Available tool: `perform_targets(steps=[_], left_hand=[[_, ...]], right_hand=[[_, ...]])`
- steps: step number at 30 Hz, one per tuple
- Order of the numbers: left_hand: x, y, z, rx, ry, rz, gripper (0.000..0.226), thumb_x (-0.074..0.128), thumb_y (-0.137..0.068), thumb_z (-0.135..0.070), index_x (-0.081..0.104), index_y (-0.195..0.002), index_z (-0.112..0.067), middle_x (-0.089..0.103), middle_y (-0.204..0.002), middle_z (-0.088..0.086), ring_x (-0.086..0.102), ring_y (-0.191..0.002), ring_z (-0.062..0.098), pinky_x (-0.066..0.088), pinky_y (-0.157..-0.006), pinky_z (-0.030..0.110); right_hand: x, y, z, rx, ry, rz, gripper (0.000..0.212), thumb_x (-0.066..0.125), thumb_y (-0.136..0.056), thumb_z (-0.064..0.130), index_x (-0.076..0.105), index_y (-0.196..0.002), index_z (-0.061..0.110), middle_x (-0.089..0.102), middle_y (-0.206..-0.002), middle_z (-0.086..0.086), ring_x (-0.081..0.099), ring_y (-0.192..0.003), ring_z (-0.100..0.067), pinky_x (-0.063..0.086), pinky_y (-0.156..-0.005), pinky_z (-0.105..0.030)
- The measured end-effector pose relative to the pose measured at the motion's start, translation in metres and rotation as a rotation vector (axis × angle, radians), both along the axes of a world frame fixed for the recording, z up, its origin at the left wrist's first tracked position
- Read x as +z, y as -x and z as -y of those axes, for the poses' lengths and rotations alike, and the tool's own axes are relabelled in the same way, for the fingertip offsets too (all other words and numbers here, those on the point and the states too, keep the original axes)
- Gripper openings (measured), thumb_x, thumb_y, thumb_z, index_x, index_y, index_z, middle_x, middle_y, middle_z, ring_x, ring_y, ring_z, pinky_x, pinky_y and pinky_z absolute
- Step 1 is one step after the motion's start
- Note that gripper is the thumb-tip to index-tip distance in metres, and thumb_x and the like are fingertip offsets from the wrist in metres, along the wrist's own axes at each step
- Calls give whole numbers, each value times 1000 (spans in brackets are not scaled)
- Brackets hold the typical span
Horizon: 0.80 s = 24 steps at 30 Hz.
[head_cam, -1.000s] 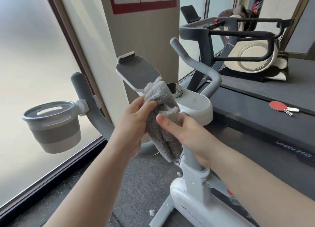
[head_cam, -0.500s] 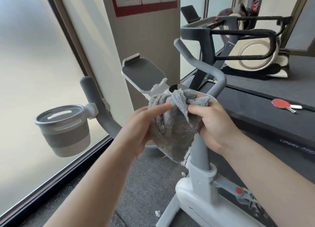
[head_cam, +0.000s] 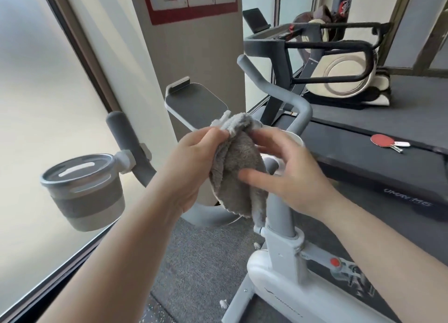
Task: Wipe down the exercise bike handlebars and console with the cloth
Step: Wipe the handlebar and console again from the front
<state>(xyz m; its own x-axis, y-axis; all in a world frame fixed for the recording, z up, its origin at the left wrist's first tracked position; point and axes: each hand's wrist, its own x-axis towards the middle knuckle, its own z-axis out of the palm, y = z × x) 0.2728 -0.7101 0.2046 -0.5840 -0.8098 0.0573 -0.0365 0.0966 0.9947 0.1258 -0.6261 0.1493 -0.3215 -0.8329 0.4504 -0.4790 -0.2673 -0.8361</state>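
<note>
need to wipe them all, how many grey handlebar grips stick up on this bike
2. The dark grey left grip rises beside the grey cup holder; the light grey right grip rises behind the grey cloth. Others may be hidden.

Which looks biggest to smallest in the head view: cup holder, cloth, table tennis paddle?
1. Cup holder
2. Cloth, close to it in size, though bunched in both hands
3. Table tennis paddle, clearly smallest, but farther from the camera

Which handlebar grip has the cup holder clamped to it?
The left handlebar grip, the darker one by the frosted window. The grey cup holder is bracketed to its stem. The right handlebar grip, rising toward the treadmill, carries nothing.
</note>
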Motion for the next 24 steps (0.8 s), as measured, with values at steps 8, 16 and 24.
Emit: perform_targets(steps=[8,16,24], left_hand=[[-4,-7,9,-4,31,51,19,71,-81,-16,69,-94,-3,71,-90,19,67,-81,24,56,-73,34],[-6,-30,43,125,-125,-87,30,62,-87,-31,76,-69,-13,72,-73,0,67,-66,11,54,-64,25],[-22,-15,38,127,-141,25,34,72,-79,-32,65,-103,-9,70,-101,7,67,-85,16,59,-68,31]], right_hand=[[7,-5,7,91,-153,-72,36,78,-74,40,63,-103,26,72,-95,7,67,-92,-9,52,-90,-36],[31,24,-12,138,-295,-33,28,77,-68,33,69,-92,21,73,-89,6,68,-85,-8,52,-83,-25],[42,13,-7,531,-62,644,25,63,-74,10,70,-98,12,68,-90,-5,66,-85,-17,54,-81,-27]])
